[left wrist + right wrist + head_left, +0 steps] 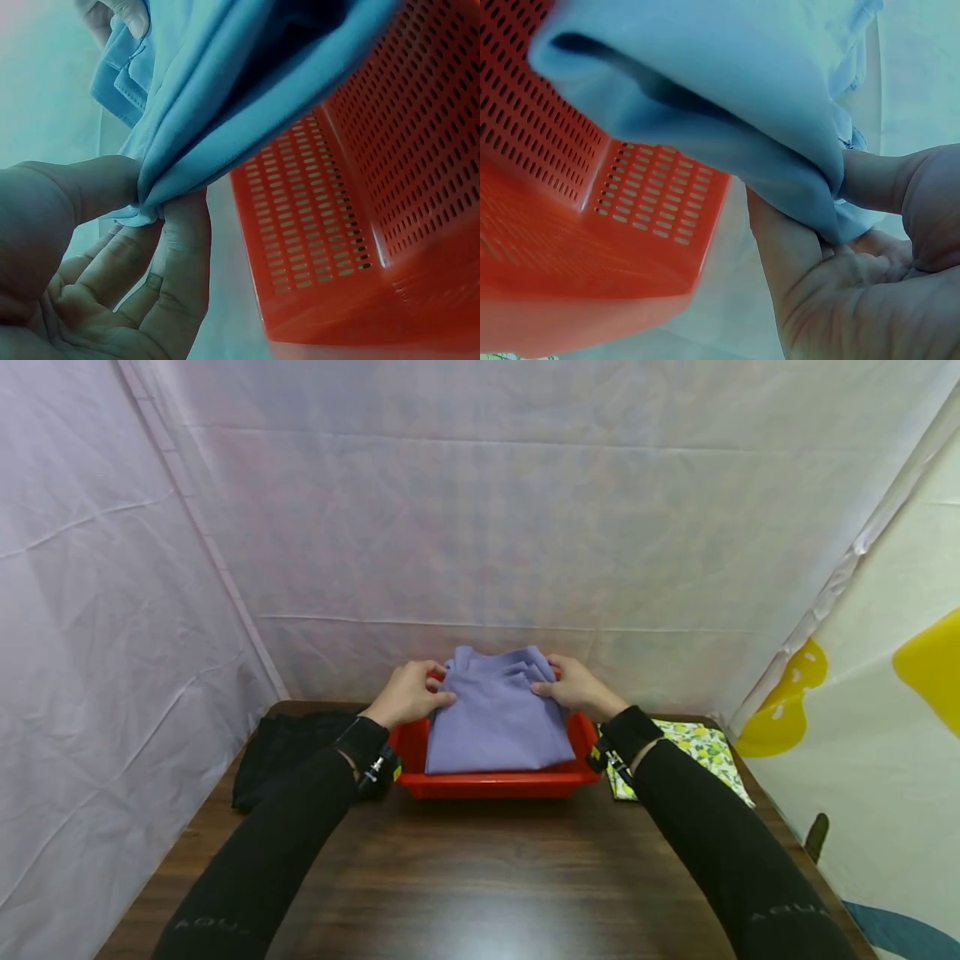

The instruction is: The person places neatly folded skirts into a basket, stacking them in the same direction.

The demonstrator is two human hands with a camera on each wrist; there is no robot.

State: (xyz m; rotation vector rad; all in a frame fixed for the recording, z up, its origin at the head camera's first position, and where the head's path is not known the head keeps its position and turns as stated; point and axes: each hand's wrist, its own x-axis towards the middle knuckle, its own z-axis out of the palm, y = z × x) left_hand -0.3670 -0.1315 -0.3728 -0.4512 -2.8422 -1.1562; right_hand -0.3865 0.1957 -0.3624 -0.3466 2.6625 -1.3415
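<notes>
A folded lavender garment (498, 722), bluish in the wrist views, hangs over the red perforated basket (495, 785). My left hand (412, 693) pinches its left edge between thumb and fingers. On the opposite edge, my right hand (576, 685) pinches the cloth the same way. Layered folds (217, 112) run out from the left thumb in the left wrist view. The right wrist view shows a looped fold (682, 97) above the basket's slotted wall (656, 191). The cloth hides much of the basket's inside.
A black folded cloth (288, 752) lies on the brown wooden table (480, 860), left of the basket. To the right is a folded cloth with a yellow and green print (701, 752). A pale fabric wall (480, 543) rises behind the table.
</notes>
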